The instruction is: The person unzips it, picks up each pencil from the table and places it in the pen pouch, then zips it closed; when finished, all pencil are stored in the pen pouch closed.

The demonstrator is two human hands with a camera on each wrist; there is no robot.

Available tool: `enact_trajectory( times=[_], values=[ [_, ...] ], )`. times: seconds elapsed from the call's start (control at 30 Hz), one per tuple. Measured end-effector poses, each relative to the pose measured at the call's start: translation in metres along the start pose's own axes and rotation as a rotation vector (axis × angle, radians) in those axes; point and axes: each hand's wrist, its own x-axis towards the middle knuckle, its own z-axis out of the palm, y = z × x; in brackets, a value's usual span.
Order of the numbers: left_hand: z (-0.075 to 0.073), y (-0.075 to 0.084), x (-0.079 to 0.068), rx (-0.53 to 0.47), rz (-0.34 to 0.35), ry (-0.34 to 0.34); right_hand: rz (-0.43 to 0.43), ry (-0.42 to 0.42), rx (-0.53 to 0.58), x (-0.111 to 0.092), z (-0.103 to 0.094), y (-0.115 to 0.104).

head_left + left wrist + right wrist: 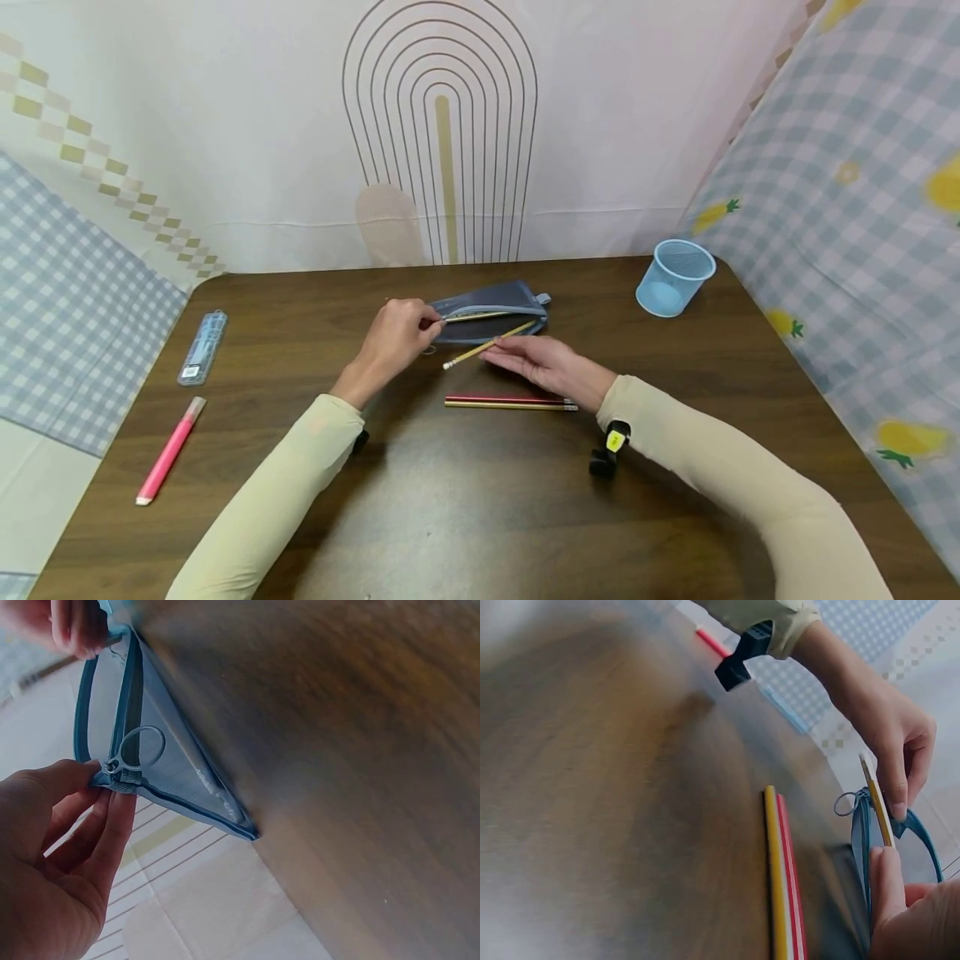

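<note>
A blue-grey zip pencil case point(491, 297) stands unzipped at the back of the table, its mouth towards me. My left hand point(397, 335) pinches its left corner beside the zip; the zip's ring pull point(163, 744) hangs by those fingers in the left wrist view. My right hand point(546, 365) holds a yellow pencil point(468, 353) between thumb and fingers, eraser end to the left, its other end overlapping the case's mouth. Another pencil point(480, 316) shows inside the case. In front, a red pencil point(502, 398) and a yellow one point(773, 862) lie side by side.
A light blue mesh cup point(667, 287) stands at the back right. On the left lie a pink marker-like stick point(171, 452) and a slim blue clear box point(202, 348). Cloth hangings border the back and sides of the dark wood table point(450, 517).
</note>
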Motion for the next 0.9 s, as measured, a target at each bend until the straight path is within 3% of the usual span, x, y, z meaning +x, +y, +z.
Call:
enact_trajectory(
  times=[0.4,0.7,0.9],
  values=[
    [0.000,0.004,-0.001,-0.003,-0.025,-0.019,-0.071,0.054,0.021,0.022,0.021,-0.009],
    [0.002,0.005,-0.002,-0.012,-0.016,-0.014,-0.127,0.095,-0.028,0.028,0.025,-0.004],
    [0.003,0.003,-0.001,-0.010,-0.010,-0.012,-0.115,0.131,-0.027,0.027,0.024,-0.004]
  ],
)
